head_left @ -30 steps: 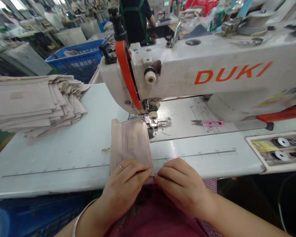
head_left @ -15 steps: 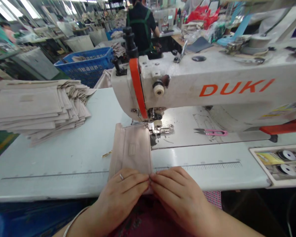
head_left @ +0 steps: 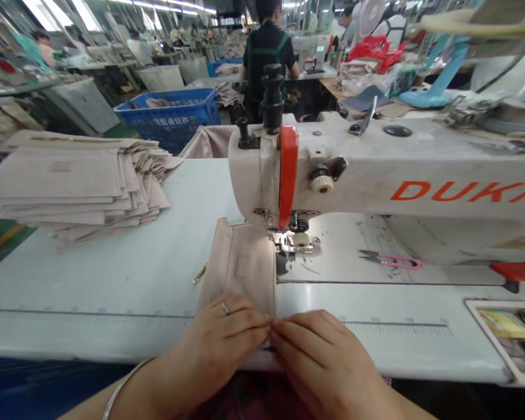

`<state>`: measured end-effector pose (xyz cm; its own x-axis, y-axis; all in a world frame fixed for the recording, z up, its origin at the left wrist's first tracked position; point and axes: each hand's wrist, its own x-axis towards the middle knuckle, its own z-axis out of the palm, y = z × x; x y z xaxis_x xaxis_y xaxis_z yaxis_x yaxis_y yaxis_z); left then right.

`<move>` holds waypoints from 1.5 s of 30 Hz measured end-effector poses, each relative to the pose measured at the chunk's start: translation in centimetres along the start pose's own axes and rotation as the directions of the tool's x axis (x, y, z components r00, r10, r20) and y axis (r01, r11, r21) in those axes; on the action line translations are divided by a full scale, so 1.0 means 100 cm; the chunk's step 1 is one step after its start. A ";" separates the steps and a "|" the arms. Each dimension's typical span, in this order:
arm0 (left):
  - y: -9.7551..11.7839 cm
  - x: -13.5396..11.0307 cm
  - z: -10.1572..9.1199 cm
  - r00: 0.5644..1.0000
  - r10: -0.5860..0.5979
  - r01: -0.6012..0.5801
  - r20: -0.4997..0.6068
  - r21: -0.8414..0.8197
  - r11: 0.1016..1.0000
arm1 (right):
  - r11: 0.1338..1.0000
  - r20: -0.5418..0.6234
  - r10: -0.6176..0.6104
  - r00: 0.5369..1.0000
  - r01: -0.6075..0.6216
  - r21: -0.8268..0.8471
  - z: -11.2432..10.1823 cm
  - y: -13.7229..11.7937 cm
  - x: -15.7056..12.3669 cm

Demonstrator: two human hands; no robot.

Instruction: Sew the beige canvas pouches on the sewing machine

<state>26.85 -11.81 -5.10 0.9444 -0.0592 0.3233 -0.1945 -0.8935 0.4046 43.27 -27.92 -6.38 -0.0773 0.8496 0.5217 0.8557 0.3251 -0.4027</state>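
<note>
A beige fabric pouch (head_left: 254,251) lies flat on the sewing table, its far right corner at the presser foot (head_left: 300,242) of a sewing machine (head_left: 359,169). A small raised rectangle shows on its face, and a gold zipper pull (head_left: 200,273) sticks out at its left. My left hand (head_left: 223,335), wearing a ring, is closed on the near edge of the pouch. Fingertips of my right hand (head_left: 321,350) pinch the near right corner, almost touching those of the left. My thumbs are hidden beneath.
A stack of beige fabric pieces (head_left: 79,181) stands at the left of the table. Pink thread snips (head_left: 394,260) lie under the machine arm. A bobbin tray (head_left: 503,344) is at the right edge. Behind are a blue crate (head_left: 170,116) and a seated person (head_left: 269,58).
The camera view has shifted, so the machine and table appear farther right and lower. Both hands keep their hold on the near edge of the pouch, which stays at the presser foot.
</note>
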 end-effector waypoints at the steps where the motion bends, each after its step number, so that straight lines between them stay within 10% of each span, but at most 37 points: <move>1: -0.003 0.002 -0.001 1.000 0.009 -0.009 0.007 0.007 1.000 | 1.000 0.010 0.012 1.000 -0.012 0.004 -0.001 0.001 0.002; 24: -0.071 0.046 -0.011 0.988 0.151 -0.140 -0.028 0.241 0.960 | 0.986 0.130 0.100 0.986 -0.081 -0.146 -0.005 0.043 0.049; 45: -0.119 0.070 -0.008 0.988 -0.125 0.147 -0.090 0.307 0.940 | 0.977 0.026 0.100 0.995 -0.093 -0.192 0.008 0.068 0.055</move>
<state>35.53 -1.28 -7.01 0.9335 0.0938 0.3460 0.0376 -0.9855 0.1655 48.21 -20.70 -6.85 -0.0043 0.8883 0.4592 0.9414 0.1585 -0.2977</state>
